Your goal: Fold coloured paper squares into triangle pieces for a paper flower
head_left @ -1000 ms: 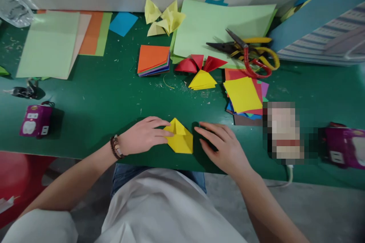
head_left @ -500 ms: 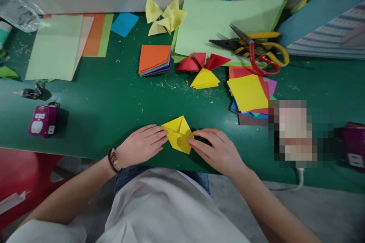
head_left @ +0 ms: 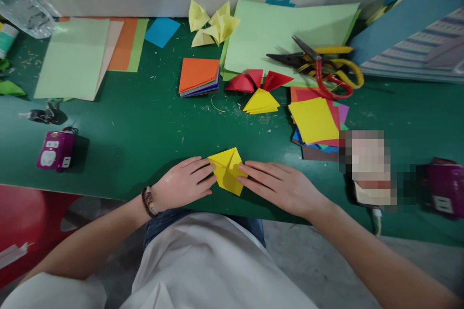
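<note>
Head view: the left hand [head_left: 183, 184] and right hand [head_left: 279, 188] lie flat and apart, fingertips touching either side of a folded yellow paper [head_left: 227, 171] near the front edge of the green worktop [head_left: 126, 164].

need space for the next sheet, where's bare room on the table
The widest bare stretch of the green table lies between the purple socket, the orange paper stack and your left hand on the yellow paper fold. A narrower strip runs above your right hand, beside the coloured paper pile. The back right is crowded, with tools on the pale green sheet.
</note>
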Motion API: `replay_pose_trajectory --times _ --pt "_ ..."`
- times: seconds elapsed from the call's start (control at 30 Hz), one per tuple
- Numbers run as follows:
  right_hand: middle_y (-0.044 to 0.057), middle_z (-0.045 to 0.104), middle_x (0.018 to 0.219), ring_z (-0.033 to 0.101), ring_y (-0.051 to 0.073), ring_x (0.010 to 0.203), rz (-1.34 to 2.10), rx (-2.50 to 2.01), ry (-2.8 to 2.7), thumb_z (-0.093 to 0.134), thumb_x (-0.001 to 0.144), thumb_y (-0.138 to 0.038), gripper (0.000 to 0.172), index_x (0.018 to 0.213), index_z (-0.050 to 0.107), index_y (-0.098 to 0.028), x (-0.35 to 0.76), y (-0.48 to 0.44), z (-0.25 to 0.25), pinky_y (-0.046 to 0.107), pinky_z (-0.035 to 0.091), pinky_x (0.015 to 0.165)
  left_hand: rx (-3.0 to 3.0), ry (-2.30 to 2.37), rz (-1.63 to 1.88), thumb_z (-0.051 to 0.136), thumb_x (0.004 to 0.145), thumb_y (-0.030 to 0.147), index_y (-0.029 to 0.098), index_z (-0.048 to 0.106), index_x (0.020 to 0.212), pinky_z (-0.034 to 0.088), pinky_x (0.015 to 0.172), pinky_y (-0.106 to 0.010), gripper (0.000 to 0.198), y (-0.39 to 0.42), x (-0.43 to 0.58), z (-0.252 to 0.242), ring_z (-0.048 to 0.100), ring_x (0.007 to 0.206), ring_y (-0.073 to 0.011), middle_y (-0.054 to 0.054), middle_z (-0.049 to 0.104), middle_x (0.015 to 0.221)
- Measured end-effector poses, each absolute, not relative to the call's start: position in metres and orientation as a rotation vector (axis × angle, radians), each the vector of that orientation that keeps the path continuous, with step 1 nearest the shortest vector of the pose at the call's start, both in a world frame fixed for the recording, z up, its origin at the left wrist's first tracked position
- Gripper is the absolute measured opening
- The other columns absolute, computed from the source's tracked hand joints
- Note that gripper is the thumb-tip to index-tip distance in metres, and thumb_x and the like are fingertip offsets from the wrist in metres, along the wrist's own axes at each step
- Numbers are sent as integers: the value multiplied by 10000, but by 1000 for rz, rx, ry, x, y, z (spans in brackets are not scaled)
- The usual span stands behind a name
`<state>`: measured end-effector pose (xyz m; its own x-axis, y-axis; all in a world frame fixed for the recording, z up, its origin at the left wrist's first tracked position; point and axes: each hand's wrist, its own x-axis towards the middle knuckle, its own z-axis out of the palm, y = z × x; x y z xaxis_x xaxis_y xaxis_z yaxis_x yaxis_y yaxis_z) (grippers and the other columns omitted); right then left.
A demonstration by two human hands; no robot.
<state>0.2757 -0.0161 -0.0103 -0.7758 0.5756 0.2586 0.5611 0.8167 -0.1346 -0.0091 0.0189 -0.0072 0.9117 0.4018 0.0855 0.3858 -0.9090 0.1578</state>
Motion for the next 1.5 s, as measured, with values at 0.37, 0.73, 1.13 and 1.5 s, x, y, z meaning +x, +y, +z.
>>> replay_pose_trajectory --times 0.37,0.73,1.13,1.5 --pt "88 645 1242 595 213 1154 164 -834 -2669 518 891 -152 347 1227 598 -186 270 -9 -22 361 555 869 2992 642 475 504 937 372 132 638 1029 490 952 -358 290 29 5 -17 645 983 -193 -73 702 1003" --pt "58 671 1205 602 189 1140 143 -911 -2601 534 898 -166 287 1164 630 -221 264 -13 -29 344 527 870 2897 688 372 496 926 370 133 641 1027 474 960 -388 295 29 6 -14 595 1040 -222 -97 636 1222" --pt "36 726 1049 635 197 1046 480 -1120 -2273 599 887 -257 86 886 682 -236 253 -18 -31 386 519 842 2751 776 237 504 940 359 202 630 1140 449 972 -385 283 27 9 -12 493 1163 -225 -52 611 1233" --pt "42 663 844 565 220 915 588 -1482 -1988 577 875 -219 71 813 609 -231 225 -22 -22 420 487 826 2754 702 316 497 944 253 138 628 1097 469 996 -356 232 31 12 -14 523 1159 -209 -62 647 1165"
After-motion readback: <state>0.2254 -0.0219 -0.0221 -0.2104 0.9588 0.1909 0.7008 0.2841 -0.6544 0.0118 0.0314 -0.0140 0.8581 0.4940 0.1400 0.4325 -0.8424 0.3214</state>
